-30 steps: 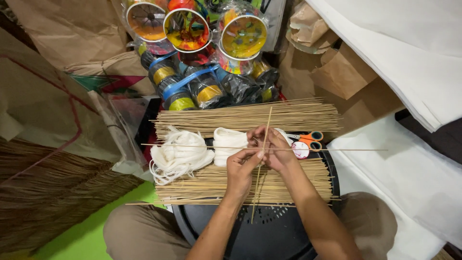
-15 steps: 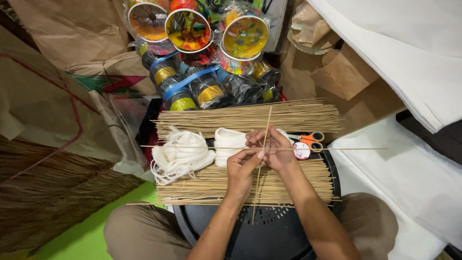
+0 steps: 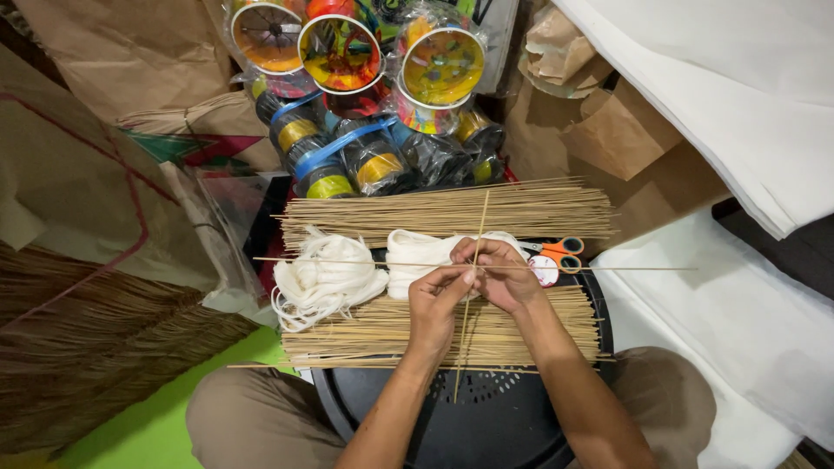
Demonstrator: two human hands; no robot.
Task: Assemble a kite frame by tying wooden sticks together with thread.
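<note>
I am pinching the crossing of two thin sticks [image 3: 473, 265] with my left hand [image 3: 434, 304] and right hand [image 3: 504, 276], fingers closed tight; I am holding the cross square and steady over the stick bundle [image 3: 391, 330].

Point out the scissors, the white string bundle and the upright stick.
scissors [image 3: 563, 251], head view, orange handles.
white string bundle [image 3: 326, 280], head view, middle of the loose skein.
upright stick [image 3: 482, 217], head view, upper shaft above the hands.
</note>
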